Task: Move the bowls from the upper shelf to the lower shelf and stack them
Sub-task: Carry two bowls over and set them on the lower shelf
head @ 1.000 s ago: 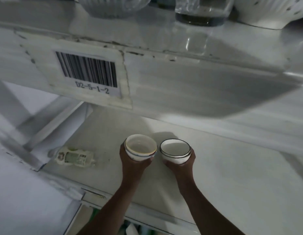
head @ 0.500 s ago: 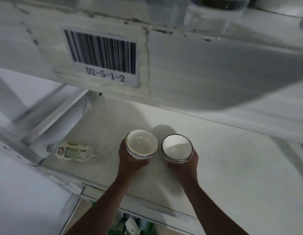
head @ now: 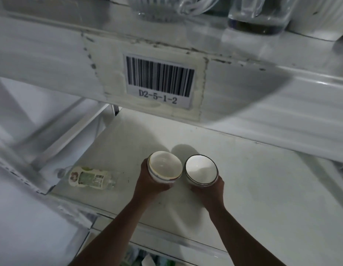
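White bowls side by side over the lower shelf point(head: 262, 189), rims nearly touching: left hand point(head: 149, 186) cups the left bowl point(head: 165, 167), right hand point(head: 209, 191) cups the right bowl point(head: 201, 169), so stacking's just a sideways hop either way.

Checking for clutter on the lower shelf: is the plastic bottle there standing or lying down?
Lying down. The plastic bottle rests on its side on the lower shelf, label up, left of the left hand.
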`<state>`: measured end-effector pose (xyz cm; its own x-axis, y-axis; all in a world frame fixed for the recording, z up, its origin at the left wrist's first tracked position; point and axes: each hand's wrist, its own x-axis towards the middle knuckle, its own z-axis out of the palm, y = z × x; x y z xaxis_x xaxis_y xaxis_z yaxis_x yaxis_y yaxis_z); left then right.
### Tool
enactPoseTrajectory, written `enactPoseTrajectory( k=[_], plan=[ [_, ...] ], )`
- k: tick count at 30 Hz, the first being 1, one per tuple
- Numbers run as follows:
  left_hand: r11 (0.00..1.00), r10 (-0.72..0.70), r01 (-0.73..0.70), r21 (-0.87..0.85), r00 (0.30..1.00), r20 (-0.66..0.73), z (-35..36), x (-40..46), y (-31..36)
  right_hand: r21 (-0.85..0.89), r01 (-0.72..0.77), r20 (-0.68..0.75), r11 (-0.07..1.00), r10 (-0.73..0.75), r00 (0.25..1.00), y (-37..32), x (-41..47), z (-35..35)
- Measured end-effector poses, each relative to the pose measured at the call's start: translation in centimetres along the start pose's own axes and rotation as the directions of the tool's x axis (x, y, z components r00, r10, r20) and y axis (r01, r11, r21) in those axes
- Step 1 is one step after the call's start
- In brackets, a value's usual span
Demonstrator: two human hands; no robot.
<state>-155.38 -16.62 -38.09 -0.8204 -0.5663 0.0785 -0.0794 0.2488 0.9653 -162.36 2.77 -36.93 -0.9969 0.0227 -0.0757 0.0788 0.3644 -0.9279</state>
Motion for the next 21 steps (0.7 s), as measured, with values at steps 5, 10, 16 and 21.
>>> enactPoseTrajectory(
  k=[5,10,16,21],
  plan=[
    [0.995,-0.086,0.083,0.057,0.995,0.048,-0.8,-0.1,-0.9,-0.034,0.020,0.035,0.999,-0.019,0.999,0.4,-0.3,-0.2],
    [0.972,-0.188,0.185,0.148,0.982,0.012,-0.4,0.3,-0.6,-0.057,-0.006,0.052,0.998,0.009,0.999,0.7,0.1,0.0],
    [0.935,-0.235,0.218,0.279,0.971,0.029,-0.5,0.8,0.3,-0.080,-0.033,0.136,0.996,0.044,0.990,0.9,1.0,-0.6],
    [0.886,-0.161,0.080,0.456,0.977,0.142,-3.1,2.0,1.3,-0.075,-0.031,0.306,0.997,0.053,0.951,1.1,1.3,-3.9]
  ],
)
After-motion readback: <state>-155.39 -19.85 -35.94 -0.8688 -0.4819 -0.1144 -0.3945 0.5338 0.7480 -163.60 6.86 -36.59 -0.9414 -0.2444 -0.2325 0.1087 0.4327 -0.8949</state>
